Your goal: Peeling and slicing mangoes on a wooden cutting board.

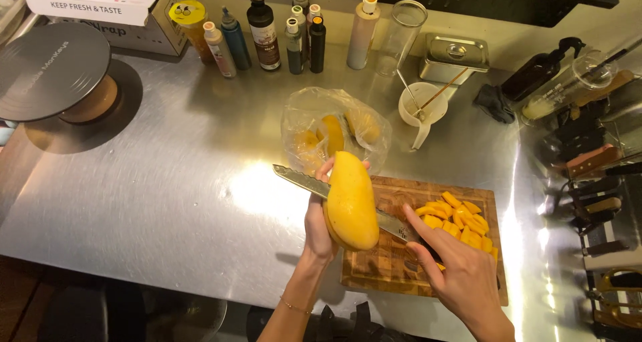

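Fingers of the left hand (319, 223) gripped a yellow mango (350, 203) upright above the wooden cutting board (388, 262); the right hand (461, 275) clasped a knife (304, 180) slicing behind it, beside mango cubes (458, 221).

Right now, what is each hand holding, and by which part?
The left hand grips the whole yellow mango from behind, along its back side. The right hand holds the knife by its handle end, forefinger laid along the blade.

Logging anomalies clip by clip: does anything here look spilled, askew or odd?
Nothing is spilled or damaged. One oddity: the left hand holds the mango in the air, above the cutting board, while the right hand runs the knife behind it.
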